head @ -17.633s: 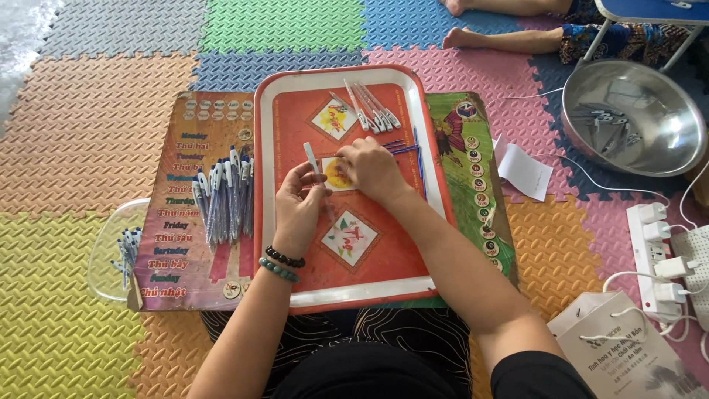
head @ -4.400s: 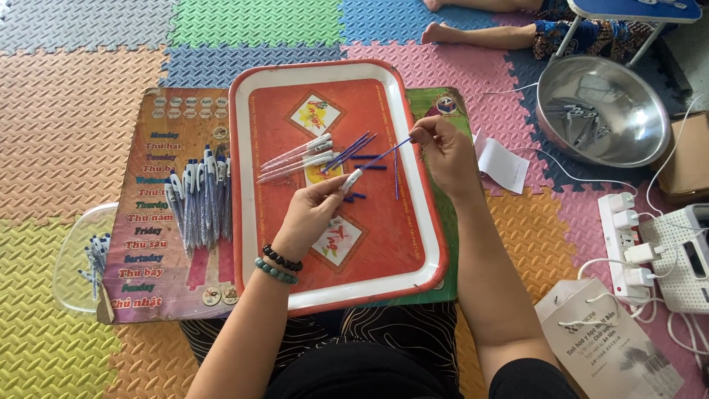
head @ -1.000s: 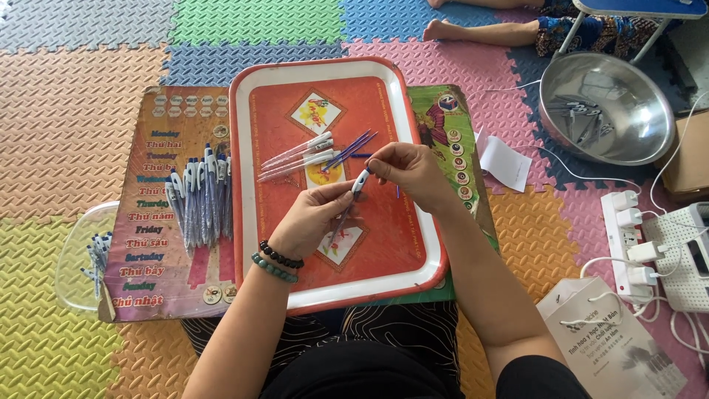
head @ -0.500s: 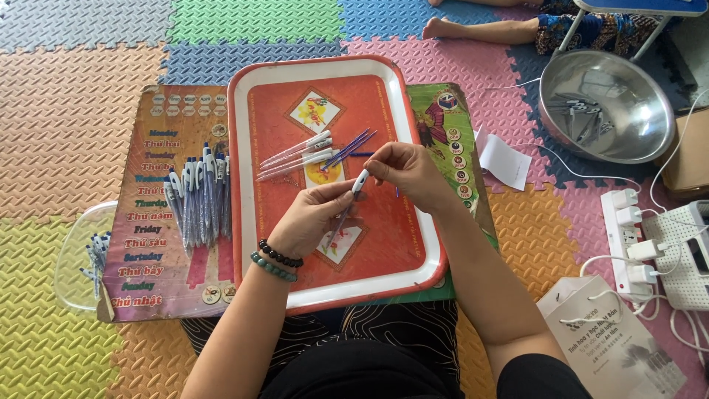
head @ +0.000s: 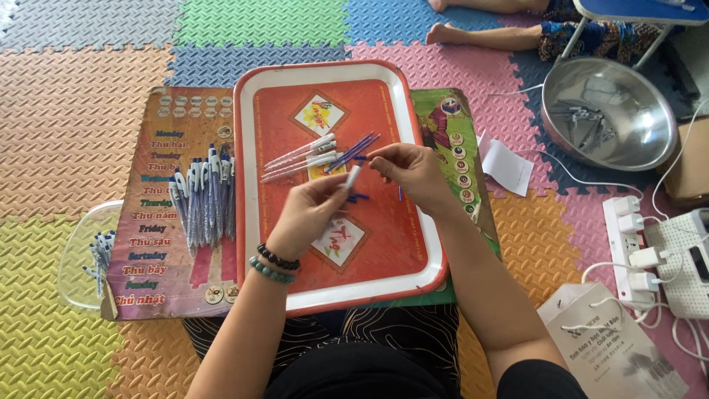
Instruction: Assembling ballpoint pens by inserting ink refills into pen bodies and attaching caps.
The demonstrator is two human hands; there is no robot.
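Sitting on a floor of coloured foam mats (head: 88, 89), the person works over an orange tray with a white rim (head: 244, 185). Left hand (head: 314, 210) is pinched shut on a white pen barrel (head: 352, 177), held tilted above the tray's middle, its upper end pointing toward the other hand. Two bead bracelets, one dark and one green (head: 275, 264), sit on that wrist. Right hand (head: 410, 168) hovers just beside the barrel's tip, fingers drawn together; a thin blue refill seems to be between them, but it is too small to tell for sure.

On the tray, behind the hands: a loose row of white pen barrels (head: 299, 157) and, touching them on the right, a fan of blue refills (head: 353, 150). A few short blue bits (head: 358, 197) lie under the held barrel.

Left of the tray, a printed cardboard sheet (head: 159, 295) carries a bundle of assembled white-and-blue pens (head: 203, 196). Further left, a clear plastic container (head: 74, 258) holds a few small pen parts. Far right: a steel bowl (head: 609, 111) with metal pieces inside, a white power strip (head: 628, 244) with plugs, a white paper bag (head: 613, 355). Another person's bare feet (head: 450, 33) show at the top edge.
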